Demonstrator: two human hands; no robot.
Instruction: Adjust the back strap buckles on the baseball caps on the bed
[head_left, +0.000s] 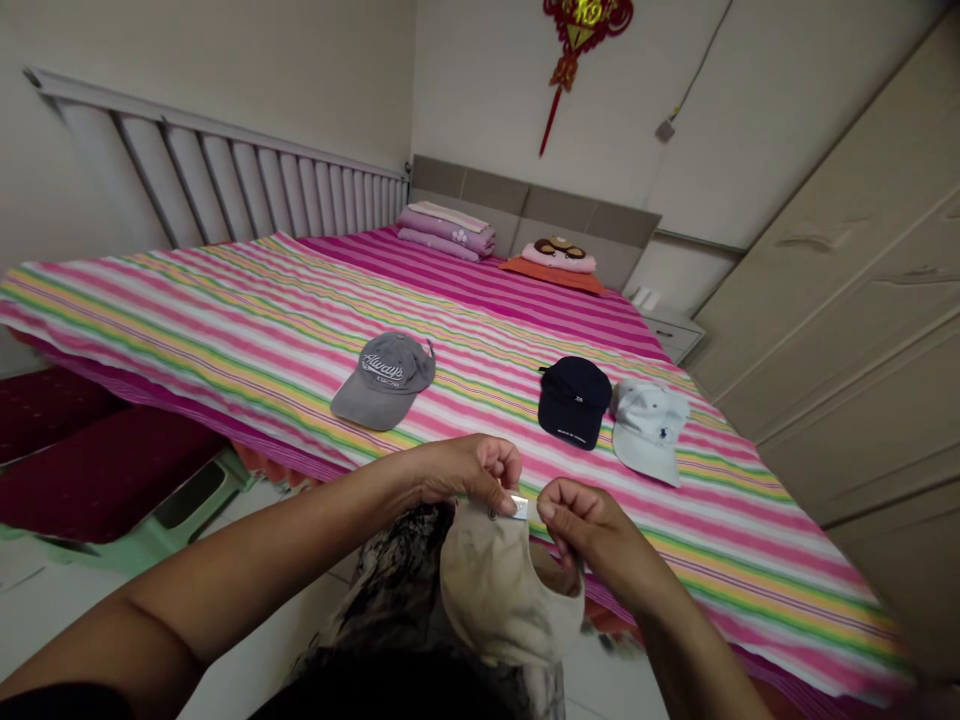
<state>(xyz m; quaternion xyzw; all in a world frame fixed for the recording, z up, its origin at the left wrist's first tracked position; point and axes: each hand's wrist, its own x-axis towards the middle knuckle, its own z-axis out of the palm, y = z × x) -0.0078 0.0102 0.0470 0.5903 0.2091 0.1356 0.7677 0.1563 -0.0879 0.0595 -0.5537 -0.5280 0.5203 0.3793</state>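
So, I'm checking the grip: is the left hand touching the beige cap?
Touching: in the head view, the left hand pinches the beige cap at its edge.

The single head view looks from the person's eye level, forward and down over the foot of the bed [247, 330], and it tilts enough that the wardrobe [847, 300] leans. Both hands, left [491, 475] and right [581, 515], are close, at lower centre; the headboard [525, 205] and the wall behind lie far off, at the top. No second view shares this scene.
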